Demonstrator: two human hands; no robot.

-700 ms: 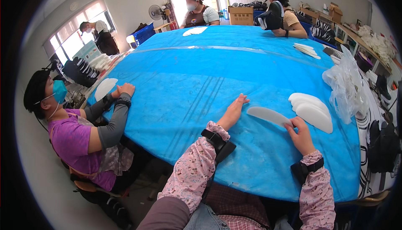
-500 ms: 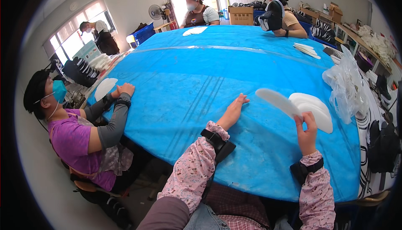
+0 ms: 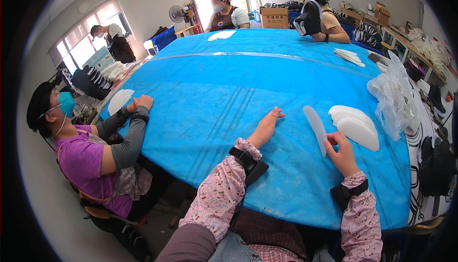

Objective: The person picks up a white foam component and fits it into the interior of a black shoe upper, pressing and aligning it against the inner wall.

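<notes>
Between the thumb and fingers of my right hand (image 3: pixel 341 153) is a thin white rounded pad (image 3: pixel 315 126), pinched by its lower end and tilted up nearly edge-on. Just beyond and to the right of that hand, a fanned stack of similar white pads (image 3: pixel 357 127) lies on the blue table cover (image 3: pixel 205 109). My left hand (image 3: pixel 268 127) rests on its side on the cover, fingers stretched out and holding nothing. The held pad stands between my two hands, apart from the stack.
A crumpled clear plastic bag (image 3: pixel 392 100) lies at the right edge. More white pads (image 3: pixel 349 57) sit at the far right. On the left, a co-worker (image 3: pixel 86 152) has hands folded near other white pads (image 3: pixel 121 101). A person (image 3: pixel 329 21) across the table holds a dark shoe (image 3: pixel 307 20).
My right hand has drawn a little to the left and nearer me. The pad in it has turned from slanting leftward to more upright. My left hand has stayed in place.
</notes>
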